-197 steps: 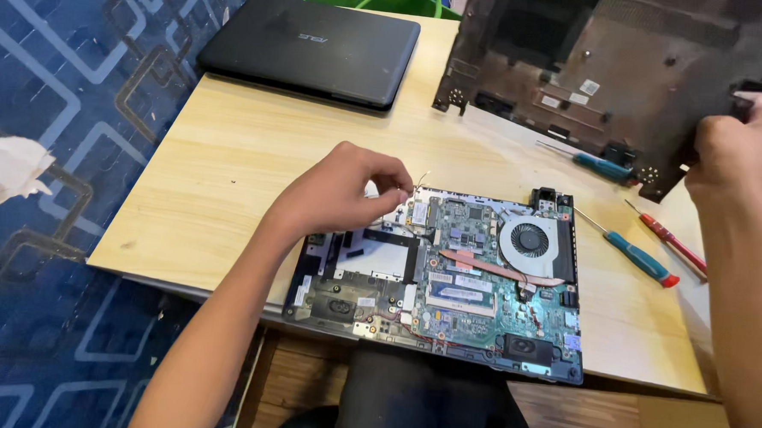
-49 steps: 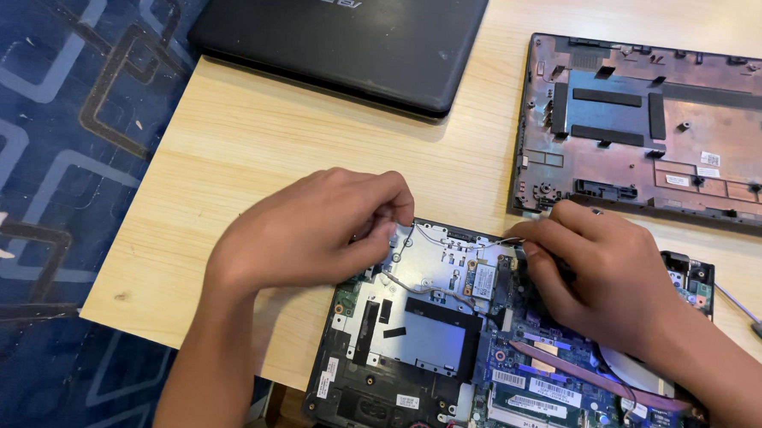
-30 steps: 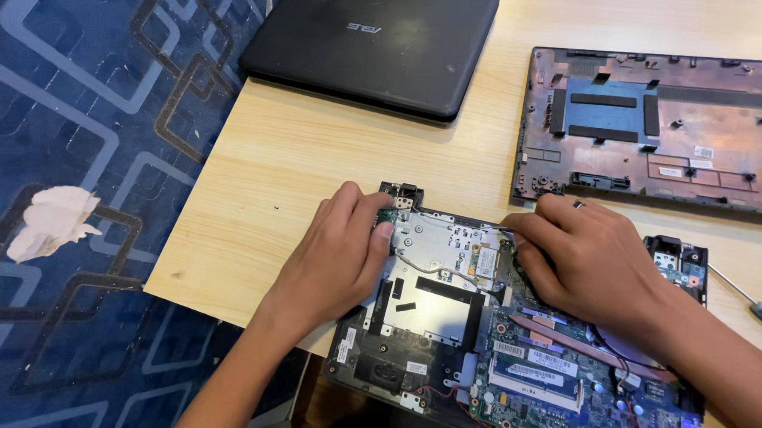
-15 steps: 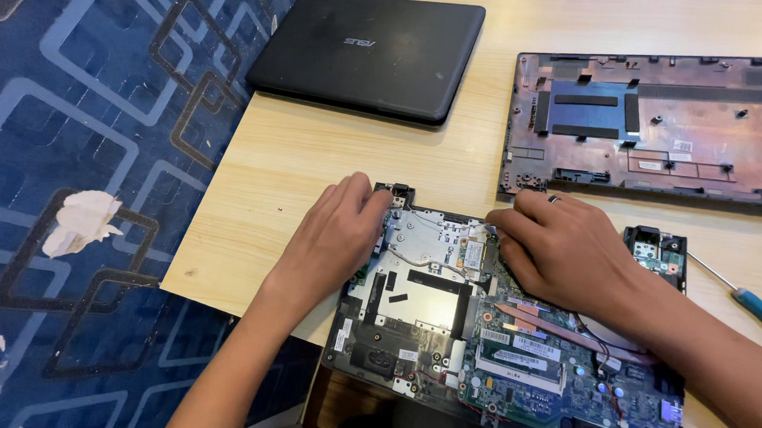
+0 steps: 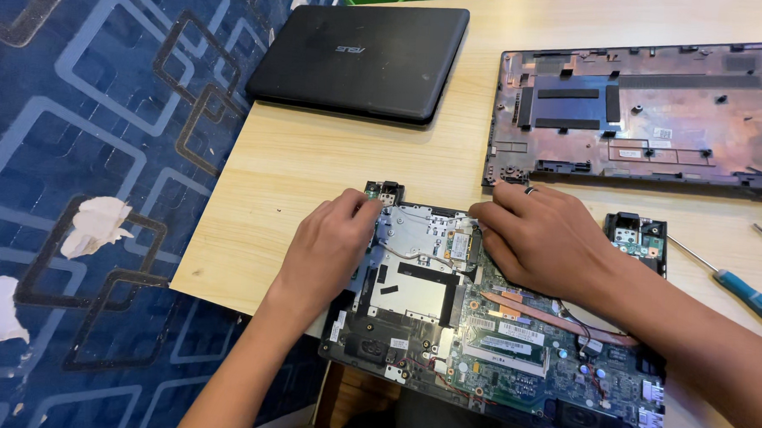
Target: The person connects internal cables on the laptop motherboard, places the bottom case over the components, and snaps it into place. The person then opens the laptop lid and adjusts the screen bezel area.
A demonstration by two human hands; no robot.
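board: the opened laptop base sits at the near table edge, motherboard up, partly overhanging. That's my landmark for everything.
left hand: resting on the base's left side, fingers curled down at the rear-left hinge bracket. Can't tell if it's actually pinching anything.
right hand: flat over the base's rear middle, fingertips pressed down beside the small wireless card.
step: I'd say I'm working something loose along the rear edge, around the silver shield plate.
next: probably needs a careful fingertip lift, no yanking on the thin wires.
around: removed bottom cover behind the base, closed black laptop behind-left, blue-handled screwdriver to its right.
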